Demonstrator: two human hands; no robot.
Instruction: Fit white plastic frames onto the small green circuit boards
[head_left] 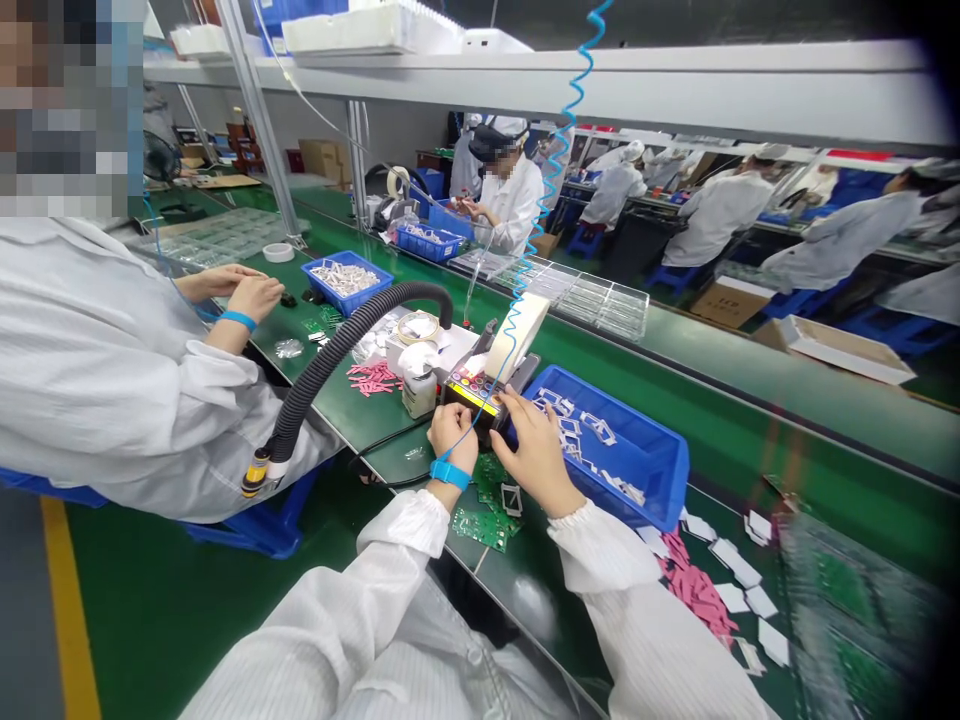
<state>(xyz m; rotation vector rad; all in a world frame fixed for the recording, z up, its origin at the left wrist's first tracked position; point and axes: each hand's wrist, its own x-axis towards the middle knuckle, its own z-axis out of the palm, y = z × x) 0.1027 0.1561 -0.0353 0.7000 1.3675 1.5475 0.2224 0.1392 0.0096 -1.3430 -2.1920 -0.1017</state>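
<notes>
Black-and-yellow rectangular tester (466,395) sits at twelve o'clock, its near edge under the narrowly curled left hand (452,437) and the right hand (534,452); whether either pinches something, I cannot tell. A blue plastic tray of white frames (656,465) stands just beside it at two o'clock, its rim leaving little room. Green circuit boards (480,527) lie at six o'clock, near the edge of the green surface (352,400).

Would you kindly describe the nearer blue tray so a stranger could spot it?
On the green workbench, find the yellow-panelled machine under the right hand. The blue tray beside it holds loose white frames, unlike the farther tray's heaped small parts.
</notes>
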